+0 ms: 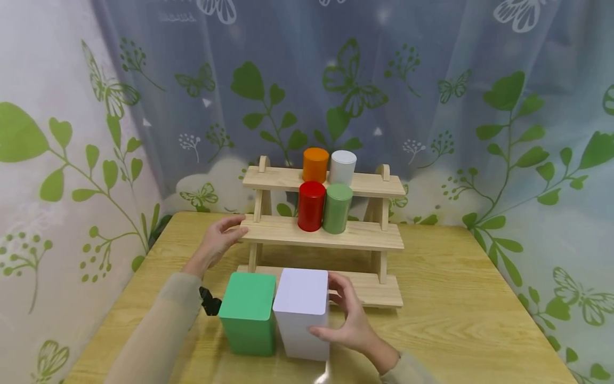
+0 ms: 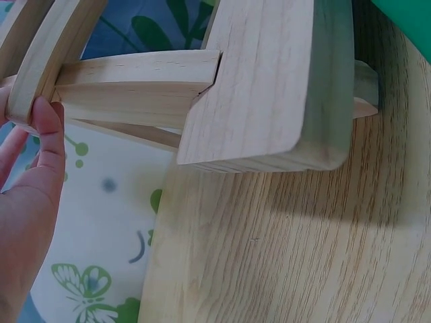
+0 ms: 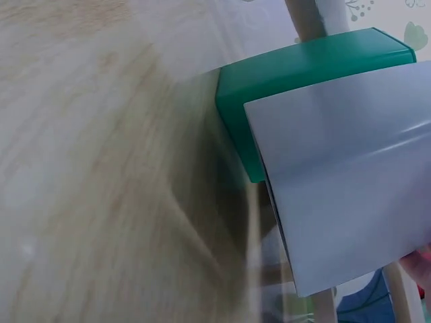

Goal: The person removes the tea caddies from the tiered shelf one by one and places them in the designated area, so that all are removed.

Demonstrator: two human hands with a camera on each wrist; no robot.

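Note:
A three-tier wooden shelf point(image 1: 283, 228) stands on the table. My left hand point(image 1: 219, 241) pinches the left end of its middle board, thumb and fingers at the edge, as the left wrist view also shows on the shelf point(image 2: 262, 81). With thumb in front and fingers behind, my right hand point(image 1: 349, 316) grips the right side of a white box point(image 1: 303, 298). In the right wrist view the white box point(image 3: 350, 168) overlaps a green box point(image 3: 303, 67). The green box point(image 1: 248, 314) stands just left of the white one, before the lowest tier.
On the top tier are an orange canister point(image 1: 315, 165) and a white canister point(image 1: 342, 167). A red canister point(image 1: 311, 207) and a light green canister point(image 1: 338, 209) stand side by side on the middle tier. Behind the wooden table point(image 1: 455, 298) hangs a patterned curtain point(image 1: 297, 69).

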